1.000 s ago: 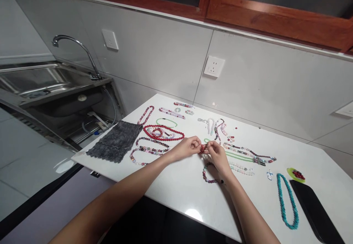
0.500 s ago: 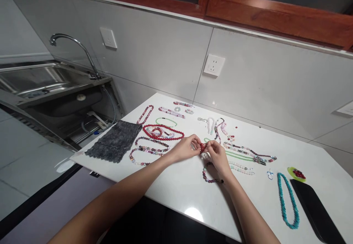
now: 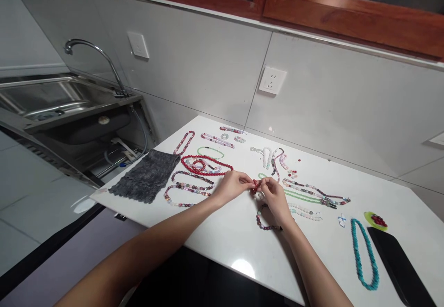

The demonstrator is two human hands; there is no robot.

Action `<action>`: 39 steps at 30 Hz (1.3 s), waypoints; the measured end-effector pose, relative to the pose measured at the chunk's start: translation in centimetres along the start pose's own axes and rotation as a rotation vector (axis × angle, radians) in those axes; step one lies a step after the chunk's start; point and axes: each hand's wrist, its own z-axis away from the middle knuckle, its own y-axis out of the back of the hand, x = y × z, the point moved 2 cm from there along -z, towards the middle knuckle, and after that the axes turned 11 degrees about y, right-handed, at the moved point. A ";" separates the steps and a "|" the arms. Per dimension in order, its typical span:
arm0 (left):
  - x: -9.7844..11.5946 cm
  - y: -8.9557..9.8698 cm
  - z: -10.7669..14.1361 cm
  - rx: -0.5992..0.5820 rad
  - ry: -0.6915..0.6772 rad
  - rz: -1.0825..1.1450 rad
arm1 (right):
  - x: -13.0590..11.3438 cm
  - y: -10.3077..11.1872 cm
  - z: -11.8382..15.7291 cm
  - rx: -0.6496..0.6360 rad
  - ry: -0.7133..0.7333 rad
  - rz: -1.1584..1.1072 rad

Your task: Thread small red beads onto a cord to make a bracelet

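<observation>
Small red beads (image 3: 255,187) are pinched between my two hands above the middle of the white table. My left hand (image 3: 236,184) closes its thumb and fingertips on them from the left. From the right, my right hand (image 3: 272,193) pinches the same beads. A multicoloured beaded strand (image 3: 262,224) lies below my right hand, partly hidden by it. Left of my left hand is a long red bead necklace (image 3: 185,162), and green bead strands (image 3: 301,197) lie to the right.
A dark grey cloth (image 3: 145,177) lies at the table's left. Toward the right are a turquoise necklace (image 3: 357,251), a black phone (image 3: 398,263) and a yellow-green dish (image 3: 368,216) with red beads. A metal sink (image 3: 58,96) stands far left.
My left fingers have closed in toward the red beads, narrowing the loop they formed. My right hand stays nearly in place. The view has shifted slightly.
</observation>
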 end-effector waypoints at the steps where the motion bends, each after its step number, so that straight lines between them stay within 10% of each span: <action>1: 0.1 0.0 0.1 0.002 -0.008 -0.011 | 0.0 0.0 0.0 -0.001 0.001 0.000; 14: 1.2 0.3 1.1 0.127 -0.138 -0.305 | -0.2 0.0 0.0 -0.010 0.047 0.034; 39: 0.9 0.0 -0.3 0.034 -0.102 0.052 | -0.7 0.2 0.1 -0.010 0.084 0.188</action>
